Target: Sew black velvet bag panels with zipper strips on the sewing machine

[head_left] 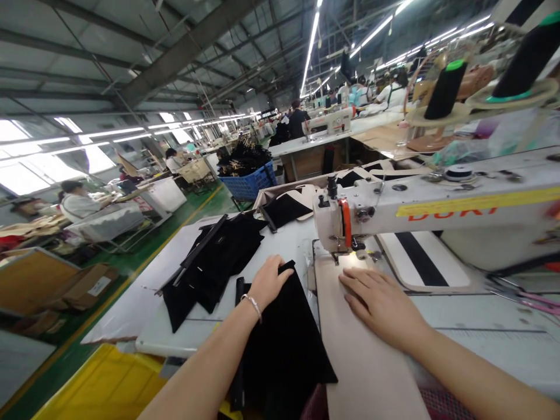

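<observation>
My left hand (272, 281) is closed on the upper edge of a black fabric piece (284, 338), thumb on top and the other fingers partly hidden. A dark strip (238, 350) runs along the left side of that piece. Flat on a long beige panel (341, 332) lies my right hand (380, 300), its fingers stretched toward the needle area. The panel's far end sits beneath the head of a sewing machine (335, 227), where a small light shines. The black piece hangs beside the panel's left edge, over the table's front.
More black pieces (219, 256) lie in a pile at the left of the table. Behind the needle is a cream panel with a black stripe (420, 259). Pink-handled scissors (531, 297) rest at the right. A yellow bin (105, 385) stands below left; thread cones (446, 90) stand above right.
</observation>
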A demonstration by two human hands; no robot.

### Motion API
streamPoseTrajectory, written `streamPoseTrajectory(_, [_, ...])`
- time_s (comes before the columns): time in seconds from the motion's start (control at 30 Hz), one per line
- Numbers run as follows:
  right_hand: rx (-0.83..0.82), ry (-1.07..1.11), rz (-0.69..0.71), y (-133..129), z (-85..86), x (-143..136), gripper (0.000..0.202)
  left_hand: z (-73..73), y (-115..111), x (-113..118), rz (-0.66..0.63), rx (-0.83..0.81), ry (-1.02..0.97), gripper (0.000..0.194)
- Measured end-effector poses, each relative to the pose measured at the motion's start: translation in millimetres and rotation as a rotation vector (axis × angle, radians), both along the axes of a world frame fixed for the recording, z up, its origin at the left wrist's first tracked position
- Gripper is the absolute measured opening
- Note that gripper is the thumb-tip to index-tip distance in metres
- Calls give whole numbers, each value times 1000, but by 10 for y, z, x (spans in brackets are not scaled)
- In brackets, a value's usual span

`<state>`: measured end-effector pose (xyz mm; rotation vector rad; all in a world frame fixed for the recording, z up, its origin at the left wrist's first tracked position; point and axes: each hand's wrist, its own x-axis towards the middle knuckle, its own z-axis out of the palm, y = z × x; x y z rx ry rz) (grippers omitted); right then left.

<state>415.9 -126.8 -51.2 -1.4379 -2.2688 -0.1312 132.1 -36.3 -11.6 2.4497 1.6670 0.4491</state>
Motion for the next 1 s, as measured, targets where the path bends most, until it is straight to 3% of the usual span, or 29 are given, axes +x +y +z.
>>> streamPoseTrajectory(0.17, [-28,13,0,-10,5,-8,40,509,-301,22,-170,-73,-187,29])
streamPoseTrajectory(0.23, [-36,15,2,-9,4,-9,40,562,-358,213,-277,-77,-238,31])
streamPoseTrajectory(0.33, [-45,10,6,-8,6,-5,39,340,-331,601,-426,-139,-163,32])
streamPoseTrajectory(0.43, [-51,16,7,-11,14,0,38,-2,-194,886,-313,-123,-175,27])
streamPoseTrajectory(0.5, [-51,26,4,-10,20,-1,39,-143,-84,967,-237,-92,-219,18])
streamPoseTrajectory(0.6, [-53,26,2,-1,25,-3,42,-188,47,993,-233,-94,-244,2])
streamPoseTrajectory(1.0, [-74,-20,-18,20,21,-9,54,-235,200,1058,-207,-76,-222,5])
